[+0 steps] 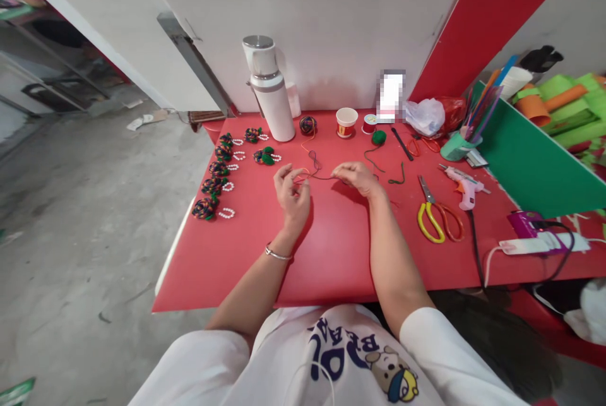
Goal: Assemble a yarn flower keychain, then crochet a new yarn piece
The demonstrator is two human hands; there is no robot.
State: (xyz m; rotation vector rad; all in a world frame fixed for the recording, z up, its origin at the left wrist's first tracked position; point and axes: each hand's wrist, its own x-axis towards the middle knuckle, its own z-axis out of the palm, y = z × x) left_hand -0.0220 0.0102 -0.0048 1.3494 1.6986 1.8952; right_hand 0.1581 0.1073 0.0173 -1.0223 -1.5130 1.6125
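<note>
A thin strand of multicoloured yarn (322,177) is stretched between my two hands just above the red table. My left hand (292,196) has curled fingers with the strand at their tips, thumb near the index finger. On the other side, my right hand (357,177) pinches the yarn between thumb and fingertips. From the strand, loose loops lead back to a dark multicoloured yarn ball (307,125). To the right of my right hand lie a green yarn ball (379,137) with a trailing tail and a short green piece of yarn (398,175).
Several yarn bundles (205,208) with bead loops (227,213) line the left side. Behind stand a white thermos (274,106) and a paper cup (346,122). Yellow-and-orange-handled scissors (430,220), a pink glue gun (466,188) and a power strip (530,245) lie right.
</note>
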